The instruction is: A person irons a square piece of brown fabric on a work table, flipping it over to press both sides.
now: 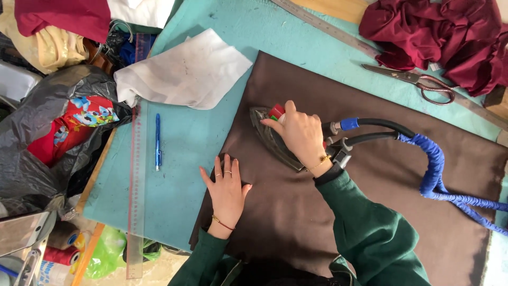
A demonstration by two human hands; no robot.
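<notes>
A brown cloth [370, 180] lies spread over a turquoise-covered table [180, 169]. My right hand [299, 135] grips the handle of a steam iron [270, 135], whose soleplate rests on the cloth near its left edge. A red button shows at the iron's front. Black hoses and a blue-wrapped cord [439, 180] run from the iron's rear off to the right. My left hand [226, 190] lies flat with fingers apart on the cloth's left edge, just below and left of the iron.
A white cloth piece [185, 71] lies left of the brown cloth. A blue pen [157, 140] and a clear ruler [137, 175] lie further left. Scissors [418, 80], a long metal ruler [328, 26] and crumpled maroon fabric [444, 37] sit upper right. Bags and thread spools [63, 249] crowd the left side.
</notes>
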